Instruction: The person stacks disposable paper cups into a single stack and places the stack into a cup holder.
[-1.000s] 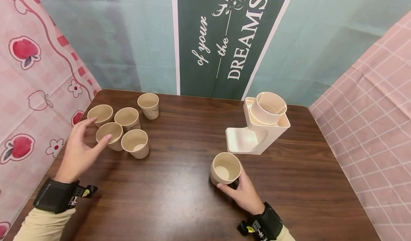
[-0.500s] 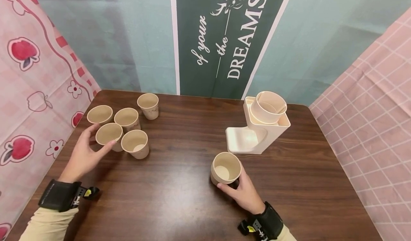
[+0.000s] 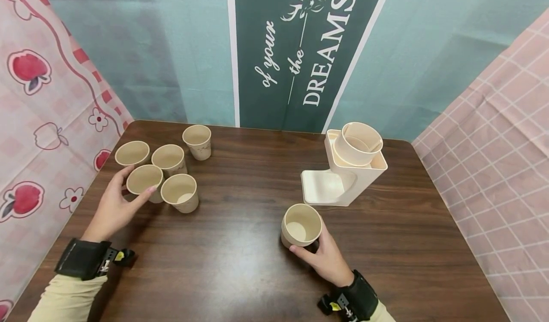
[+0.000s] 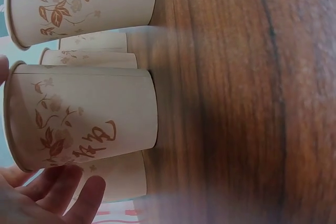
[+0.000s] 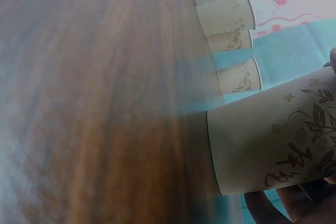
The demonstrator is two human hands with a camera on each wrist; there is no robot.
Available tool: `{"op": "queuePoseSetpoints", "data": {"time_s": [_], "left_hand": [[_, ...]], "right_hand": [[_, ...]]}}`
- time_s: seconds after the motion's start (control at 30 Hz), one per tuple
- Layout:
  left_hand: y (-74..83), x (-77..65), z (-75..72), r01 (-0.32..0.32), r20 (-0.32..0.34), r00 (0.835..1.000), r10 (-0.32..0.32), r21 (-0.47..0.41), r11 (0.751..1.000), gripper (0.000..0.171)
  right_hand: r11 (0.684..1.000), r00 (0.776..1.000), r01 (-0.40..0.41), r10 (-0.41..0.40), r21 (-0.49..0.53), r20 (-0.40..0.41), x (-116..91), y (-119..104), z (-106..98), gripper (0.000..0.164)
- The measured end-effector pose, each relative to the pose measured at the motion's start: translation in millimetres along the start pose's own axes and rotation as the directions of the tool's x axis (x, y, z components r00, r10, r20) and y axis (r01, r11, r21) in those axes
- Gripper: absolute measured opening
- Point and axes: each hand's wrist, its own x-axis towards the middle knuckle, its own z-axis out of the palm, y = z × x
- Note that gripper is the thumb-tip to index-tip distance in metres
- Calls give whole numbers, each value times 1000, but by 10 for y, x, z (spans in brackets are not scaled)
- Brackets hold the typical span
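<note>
In the head view my left hand (image 3: pixel 112 208) reaches round the front-left paper cup (image 3: pixel 145 180) of a group, index finger at its left rim and thumb at its right. The left wrist view shows this beige cup (image 4: pixel 86 114), printed with brown leaves and writing, upright on the table with fingers at its side. My right hand (image 3: pixel 328 261) grips another paper cup (image 3: pixel 301 226) right of centre, thumb along its near side. Its printed wall (image 5: pixel 262 140) fills the right of the right wrist view, the base close to the wood. Part of the right fingers is hidden behind it.
Around the left cup stand a cup (image 3: pixel 132 153) behind, another (image 3: pixel 169 159) to its right and one (image 3: pixel 181 193) in front. A further cup (image 3: pixel 198 142) is at the back edge. A cream stand (image 3: pixel 356 184) carries a round cream funnel-like piece (image 3: pixel 359 143).
My left hand has moved right and closed in from above the cups to the front-left one, its fingers now at the rim. The right hand and its cup stay in place.
</note>
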Motion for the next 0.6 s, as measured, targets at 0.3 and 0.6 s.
{"op": "queuePoseSetpoints", "data": {"time_s": [0.3,0.6], "left_hand": [[1,-10,18,39,24,999,-39,2,999,82],[-8,-23,19,39,26,999,-39,5,999,83]], "right_hand": [[1000,1000,11,-11,-16,2,-7,161,14,86],[1000,1000,-14,13,19,6,-4,46,-2,86]]}}
